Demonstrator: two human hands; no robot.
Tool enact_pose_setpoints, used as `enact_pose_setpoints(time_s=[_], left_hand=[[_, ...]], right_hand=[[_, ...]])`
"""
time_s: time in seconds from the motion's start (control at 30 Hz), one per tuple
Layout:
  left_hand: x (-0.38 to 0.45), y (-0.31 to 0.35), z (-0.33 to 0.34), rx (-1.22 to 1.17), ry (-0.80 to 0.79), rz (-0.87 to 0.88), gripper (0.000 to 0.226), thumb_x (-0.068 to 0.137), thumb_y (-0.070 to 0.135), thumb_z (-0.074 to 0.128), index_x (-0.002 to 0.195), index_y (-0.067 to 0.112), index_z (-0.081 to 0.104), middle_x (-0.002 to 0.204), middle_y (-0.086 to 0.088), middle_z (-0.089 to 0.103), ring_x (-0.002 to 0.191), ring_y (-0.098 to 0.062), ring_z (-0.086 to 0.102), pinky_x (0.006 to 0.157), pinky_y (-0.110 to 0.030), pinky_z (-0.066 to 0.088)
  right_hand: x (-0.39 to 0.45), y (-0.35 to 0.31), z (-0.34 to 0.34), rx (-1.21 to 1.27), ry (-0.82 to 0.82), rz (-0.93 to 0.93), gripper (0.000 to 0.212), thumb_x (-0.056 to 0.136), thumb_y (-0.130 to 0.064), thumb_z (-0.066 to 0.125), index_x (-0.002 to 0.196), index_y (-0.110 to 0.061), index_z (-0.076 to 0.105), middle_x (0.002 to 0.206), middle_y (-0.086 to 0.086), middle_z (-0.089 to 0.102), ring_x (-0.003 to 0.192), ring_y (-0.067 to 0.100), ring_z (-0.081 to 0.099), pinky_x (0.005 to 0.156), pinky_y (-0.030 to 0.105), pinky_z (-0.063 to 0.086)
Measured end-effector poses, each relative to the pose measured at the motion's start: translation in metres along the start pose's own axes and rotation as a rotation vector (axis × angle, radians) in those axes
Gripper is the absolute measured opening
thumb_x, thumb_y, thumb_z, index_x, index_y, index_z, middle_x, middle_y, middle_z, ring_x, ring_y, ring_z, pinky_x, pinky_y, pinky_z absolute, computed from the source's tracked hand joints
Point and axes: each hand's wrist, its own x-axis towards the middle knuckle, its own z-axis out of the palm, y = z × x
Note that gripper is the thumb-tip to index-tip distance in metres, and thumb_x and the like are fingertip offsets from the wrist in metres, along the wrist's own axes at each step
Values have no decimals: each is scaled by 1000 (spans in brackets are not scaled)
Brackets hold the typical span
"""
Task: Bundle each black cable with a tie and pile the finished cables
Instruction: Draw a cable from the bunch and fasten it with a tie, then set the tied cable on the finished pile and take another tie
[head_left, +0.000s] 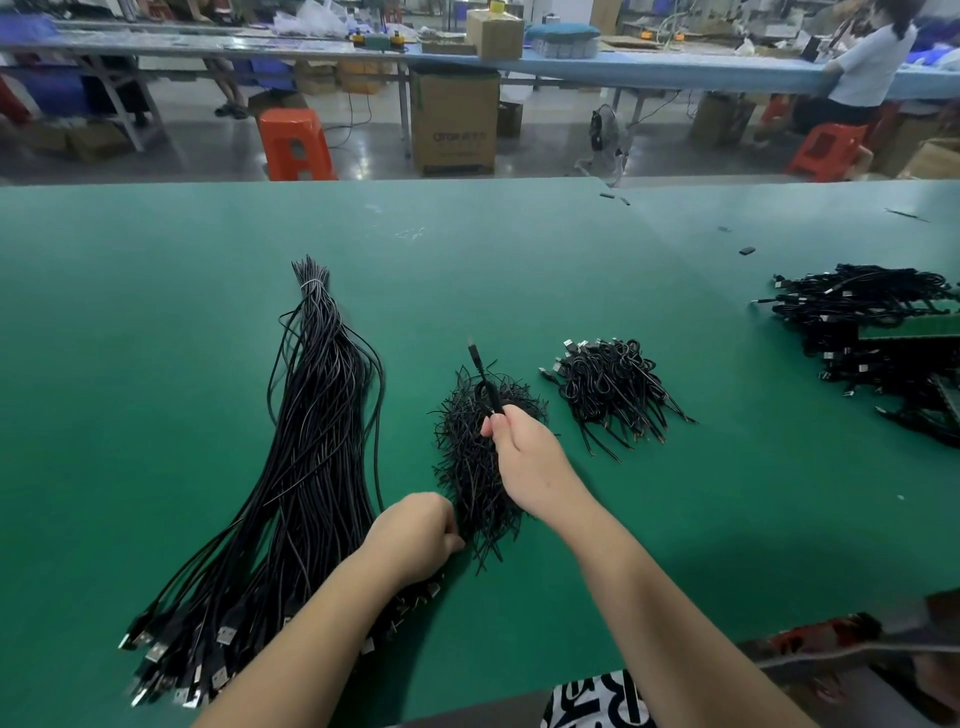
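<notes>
Right hand (524, 457) pinches 1 looped black cable (485, 387) above the heap of black ties (475, 467) on the green worktop (156, 312). Left hand (415, 535), fingers curled, grips at the near edge of the tie heap; what it holds is hidden. Long unbundled cables (311, 441) lie left. Finished cable pile (613, 389) sits right; a bigger pile (872, 332) far right. Cardboard box (457, 122) on the floor, contents not visible.
</notes>
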Motion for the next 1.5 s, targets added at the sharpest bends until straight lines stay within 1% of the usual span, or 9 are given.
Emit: enact_pose_setpoints(time_s=[0.27, 0.37, 0.5, 0.8, 1.03, 1.17, 1.3, 1.4, 1.5], left_hand=[[-3, -11, -12, 297, -95, 133, 20, 102, 31, 50, 105, 12, 56, 107, -5, 57, 93, -26, 61, 83, -39, 53], [-7, -21, -22, 324, -99, 108, 1, 101, 14, 47, 102, 13, 46, 97, -3, 58, 84, -22, 58, 78, -38, 54], [-9, -30, -39, 339, -72, 78, 17, 95, -2, 47, 103, 12, 51, 98, -6, 62, 87, -25, 60, 76, -36, 50], [-4, -34, -32, 105, 15, 90, 28, 90, 36, 71, 116, 33, 61, 110, 7, 52, 99, -18, 59, 90, -37, 53], [-6, -36, -20, -29, -29, 97, 14, 88, 32, 73, 82, 33, 60, 101, 10, 46, 92, -12, 55, 91, -34, 50], [-4, -32, -19, 77, -59, 102, 8, 94, 31, 66, 91, 24, 62, 107, 5, 46, 93, -15, 53, 90, -34, 49], [-4, -28, -28, 152, -117, 124, 10, 97, 23, 62, 90, 24, 56, 97, 5, 54, 82, -12, 52, 77, -28, 47], [-7, -26, -45, 105, -153, 132, 10, 94, 18, 65, 89, 25, 59, 87, 11, 59, 78, -8, 54, 71, -24, 45], [-10, -26, -63, 113, -139, 136, 13, 93, 19, 67, 106, 19, 71, 98, 7, 67, 88, -12, 60, 78, -23, 48]], right_hand=[[0, 6, 1, -11, 7, 17, 30, 109, -33, 29, 89, -28, 51, 71, -6, 51, 63, 7, 46, 57, 25, 32], [1, 7, 2, 5, 27, 26, 31, 109, -34, 28, 85, -32, 47, 80, -7, 54, 69, 7, 49, 59, 24, 33], [4, 5, 5, 20, 58, 18, 32, 109, -32, 28, 82, -31, 46, 94, -7, 55, 81, 2, 50, 65, 18, 34], [2, 5, 11, 52, 14, 7, 32, 109, -32, 28, 84, -29, 47, 93, -7, 57, 72, 6, 48, 64, 26, 35], [0, 11, 13, -10, -35, -21, 30, 108, -34, 29, 86, -31, 48, 90, -7, 57, 76, 10, 53, 67, 28, 42], [0, 12, 15, -11, -35, -23, 29, 109, -33, 29, 89, -30, 49, 94, -8, 56, 83, 8, 54, 70, 28, 40], [1, 12, 14, -17, -23, -20, 29, 109, -33, 29, 89, -30, 49, 103, -6, 57, 94, 10, 57, 80, 31, 43], [2, 13, 12, 15, -23, -10, 30, 109, -33, 29, 87, -29, 49, 96, -8, 60, 80, 8, 56, 72, 30, 42], [4, 15, 14, 142, -37, 20, 31, 109, -33, 30, 88, -24, 51, 83, -7, 58, 61, 11, 47, 62, 33, 42]])
